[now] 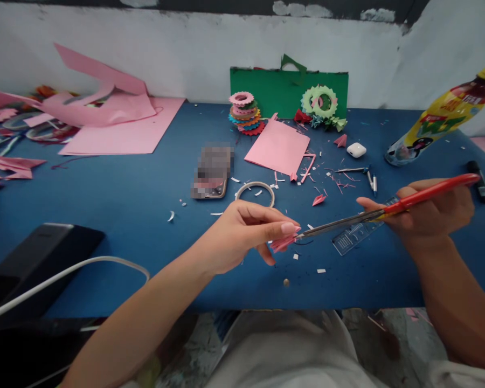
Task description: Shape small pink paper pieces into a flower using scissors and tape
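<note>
My left hand pinches a small folded piece of pink paper between thumb and fingers, above the near part of the blue table. My right hand is wrapped round the red handle of a pair of scissors, whose blades point left. The blade tips meet the pink piece beside my left thumb; whether they cut into it I cannot tell. Below the scissors lies a clear ruler, partly covered. A roll of tape lies just behind my left hand.
A square pink sheet, paper scraps, a compass and a white earbud case lie farther back. Stacked zigzag rings stand near a green board. A phone, a bottle and a dark box flank the work area.
</note>
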Available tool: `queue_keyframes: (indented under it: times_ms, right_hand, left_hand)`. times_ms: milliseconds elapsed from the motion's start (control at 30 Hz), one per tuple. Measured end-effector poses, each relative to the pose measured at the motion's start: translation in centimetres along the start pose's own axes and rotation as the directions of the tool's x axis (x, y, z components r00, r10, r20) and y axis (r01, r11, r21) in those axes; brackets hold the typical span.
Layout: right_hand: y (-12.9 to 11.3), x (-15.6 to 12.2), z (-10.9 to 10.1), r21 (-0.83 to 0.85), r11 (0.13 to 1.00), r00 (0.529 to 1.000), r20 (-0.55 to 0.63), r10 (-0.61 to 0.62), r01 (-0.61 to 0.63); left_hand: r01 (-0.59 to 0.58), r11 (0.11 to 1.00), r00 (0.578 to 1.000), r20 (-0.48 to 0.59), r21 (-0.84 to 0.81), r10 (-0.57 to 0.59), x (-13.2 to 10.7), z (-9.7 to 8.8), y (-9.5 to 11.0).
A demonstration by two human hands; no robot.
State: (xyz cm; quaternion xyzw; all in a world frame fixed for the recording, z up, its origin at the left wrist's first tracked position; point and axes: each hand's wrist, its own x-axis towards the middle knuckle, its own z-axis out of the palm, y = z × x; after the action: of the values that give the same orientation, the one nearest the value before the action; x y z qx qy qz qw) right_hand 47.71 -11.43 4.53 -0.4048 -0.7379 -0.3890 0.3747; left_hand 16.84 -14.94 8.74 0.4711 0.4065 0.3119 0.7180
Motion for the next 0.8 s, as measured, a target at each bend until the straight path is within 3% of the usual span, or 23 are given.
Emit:
queue_keyframes:
  times_ms: [100, 133, 467, 633, 800]
  right_hand:
    - [-0.01, 0.22, 0.16, -0.106, 0.975, 0.968, -0.141, -0.209, 0.195]
    - [0.0, 0.28, 0.22, -0.112, 0.972, 0.965, -0.146, -0.219, 0.204]
    - [-0.01, 0.12, 0.58, -0.104, 0.975, 0.969, -0.129, -0.209, 0.196]
    - [0.03, 0.28, 0.81, -0.084, 0.974, 0.958, -0.177, -0.224, 0.212]
    - [-0.32, 0.19, 0.46, -0.121, 0.975, 0.977, -0.087, -0.195, 0.184]
  left_hand:
    - [0.019, 1.0, 0.999, -0.026, 0.004, -0.019, 0.08, 0.03, 0.01]
    - [0.022, 1.0, 0.999, -0.03, 0.003, -0.021, 0.11, 0.04, 0.01]
    - [0.068, 0.996, 0.997, -0.044, -0.055, -0.07, 0.14, 0.07, -0.02]
    - [0.067, 0.995, 0.997, -0.03, -0.07, -0.07, 0.0, 0.09, -0.02]
    - [0.064, 0.996, 0.998, -0.01, -0.056, -0.064, 0.05, 0.04, -0.02]
